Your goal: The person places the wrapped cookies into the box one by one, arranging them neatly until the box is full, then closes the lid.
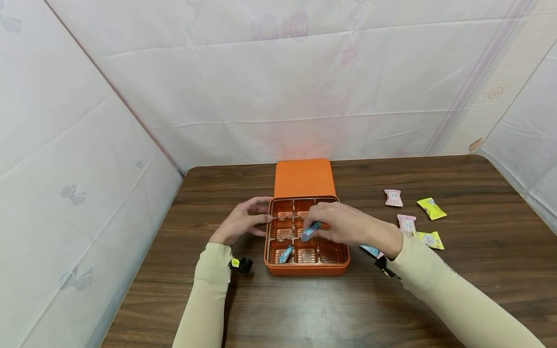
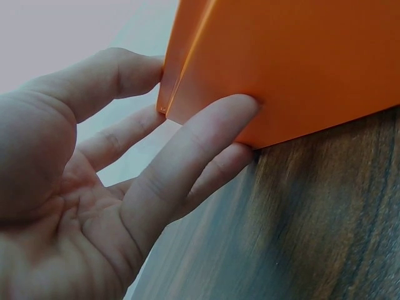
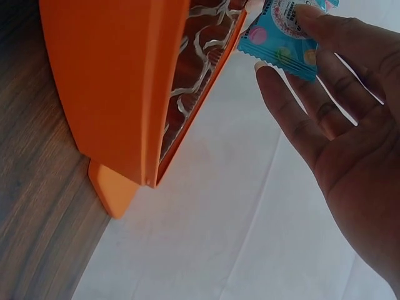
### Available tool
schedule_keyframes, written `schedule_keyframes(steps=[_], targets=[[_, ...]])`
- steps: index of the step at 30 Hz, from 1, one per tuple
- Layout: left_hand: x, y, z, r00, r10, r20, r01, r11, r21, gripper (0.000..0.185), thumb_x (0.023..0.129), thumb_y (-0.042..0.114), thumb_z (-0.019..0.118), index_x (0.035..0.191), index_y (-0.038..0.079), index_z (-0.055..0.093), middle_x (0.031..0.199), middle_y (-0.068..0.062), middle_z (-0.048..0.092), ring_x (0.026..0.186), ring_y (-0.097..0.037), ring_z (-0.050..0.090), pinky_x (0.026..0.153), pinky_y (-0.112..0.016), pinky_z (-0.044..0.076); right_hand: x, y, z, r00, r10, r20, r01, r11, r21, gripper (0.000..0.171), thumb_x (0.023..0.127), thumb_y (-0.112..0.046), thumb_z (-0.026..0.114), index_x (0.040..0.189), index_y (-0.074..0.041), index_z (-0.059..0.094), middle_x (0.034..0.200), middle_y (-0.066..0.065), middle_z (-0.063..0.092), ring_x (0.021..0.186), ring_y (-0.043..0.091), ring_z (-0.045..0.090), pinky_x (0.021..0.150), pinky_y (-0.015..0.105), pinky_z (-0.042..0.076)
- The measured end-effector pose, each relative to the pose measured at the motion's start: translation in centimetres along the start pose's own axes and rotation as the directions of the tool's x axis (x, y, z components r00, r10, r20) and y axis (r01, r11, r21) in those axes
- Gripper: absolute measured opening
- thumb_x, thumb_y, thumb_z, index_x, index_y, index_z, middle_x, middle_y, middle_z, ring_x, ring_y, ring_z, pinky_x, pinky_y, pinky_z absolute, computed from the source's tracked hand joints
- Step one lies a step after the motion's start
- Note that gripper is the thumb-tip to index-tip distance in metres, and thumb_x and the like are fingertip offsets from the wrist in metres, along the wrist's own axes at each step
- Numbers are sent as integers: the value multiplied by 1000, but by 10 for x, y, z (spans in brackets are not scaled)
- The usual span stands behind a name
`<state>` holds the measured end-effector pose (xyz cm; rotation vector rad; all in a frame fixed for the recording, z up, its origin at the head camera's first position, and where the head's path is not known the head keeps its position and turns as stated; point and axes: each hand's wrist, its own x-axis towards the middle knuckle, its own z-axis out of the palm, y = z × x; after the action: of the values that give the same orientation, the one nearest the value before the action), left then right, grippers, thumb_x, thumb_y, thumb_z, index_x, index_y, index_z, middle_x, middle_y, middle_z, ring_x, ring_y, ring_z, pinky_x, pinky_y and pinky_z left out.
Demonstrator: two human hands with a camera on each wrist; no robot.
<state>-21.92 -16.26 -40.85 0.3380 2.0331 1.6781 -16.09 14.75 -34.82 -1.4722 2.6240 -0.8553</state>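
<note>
1. My left hand (image 1: 243, 222), fingers apart, touches the left side of the box (image 1: 306, 270).
2. One blue packet (image 1: 285, 254) lies in the box's near-left compartment.
3. The lid (image 1: 304, 178) is behind the box.
4. My right hand (image 1: 341, 222) pinches a second blue packet (image 1: 310, 232) over the box.
5. Pink packets (image 1: 393, 198) and yellow packets (image 1: 432, 209) lie on the table (image 1: 478, 270).

Here's the small, shiny blue packet (image 1: 310, 231), crimp-edged, pinched in the right hand (image 1: 344, 223) and tilted over the rounded orange box (image 1: 306, 270)! That box sits open and flat, coppery compartments showing, another blue packet (image 1: 285, 253) in the near-left one, the left hand (image 1: 243, 220) touching the box's left side.
</note>
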Motion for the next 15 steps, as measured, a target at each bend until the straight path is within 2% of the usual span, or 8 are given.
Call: schedule_keyframes(steps=[4, 9, 15], targets=[[0, 0, 0, 1000, 0, 0, 0, 1000, -3, 57, 104, 1, 68, 158, 8, 50, 143, -28, 57, 114, -36, 70, 81, -49, 66, 1, -1, 2, 1000, -15, 8, 15, 1000, -13, 19, 93, -1, 82, 107, -12, 74, 106, -4, 71, 96, 13, 64, 86, 34, 60], [0, 1, 0, 1000, -2, 1, 2, 1000, 0, 58, 104, 2, 68, 158, 8, 49, 144, -29, 57, 114, -36, 70, 81, -49, 66, 3, -4, 5, 999, -39, 13, 39, 999, -2, 20, 93, 1, 81, 106, -13, 73, 102, -5, 69, 92, 10, 63, 83, 31, 60], [0, 1, 0, 1000, -4, 1, 4, 1000, 4, 58, 104, 3, 69, 158, 9, 49, 144, -28, 57, 114, -37, 70, 81, -49, 66, 4, -9, 8, 998, -48, 31, 49, 999, -17, 18, 92, -1, 83, 105, -10, 74, 104, -2, 71, 95, 12, 65, 83, 30, 60]])
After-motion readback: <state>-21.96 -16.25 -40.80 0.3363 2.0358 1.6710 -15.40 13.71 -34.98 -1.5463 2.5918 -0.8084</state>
